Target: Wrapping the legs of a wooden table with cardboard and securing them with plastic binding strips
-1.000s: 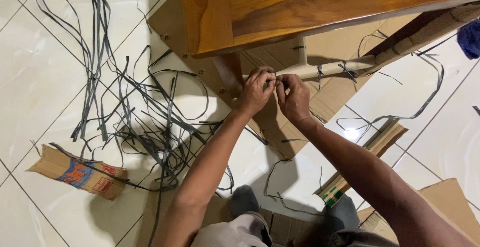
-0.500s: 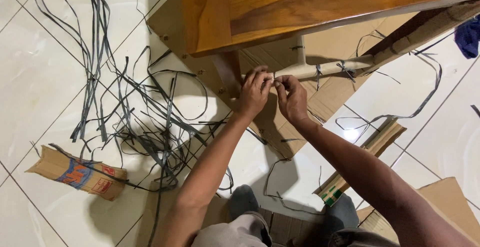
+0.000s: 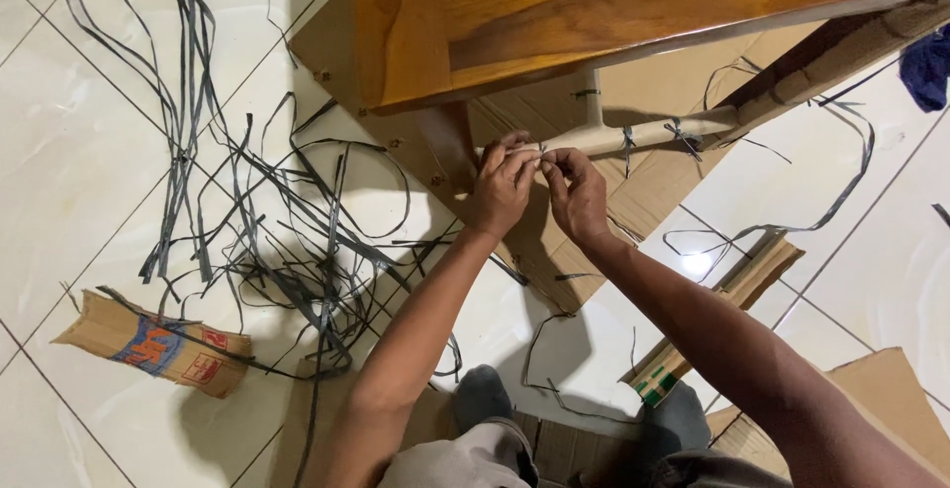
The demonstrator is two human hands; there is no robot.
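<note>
A thin dark strap (image 3: 541,148) sits at the end of the cardboard-wrapped rail (image 3: 633,135) under the wooden furniture (image 3: 554,13). The left hand (image 3: 503,183) and right hand (image 3: 576,191) both pinch it. Loose black straps (image 3: 287,221) litter the tiled floor (image 3: 59,151).

A thin dark strap (image 3: 541,148) wraps the pale paper-wrapped rail (image 3: 633,136), horizontal beneath the wooden furniture.
</note>
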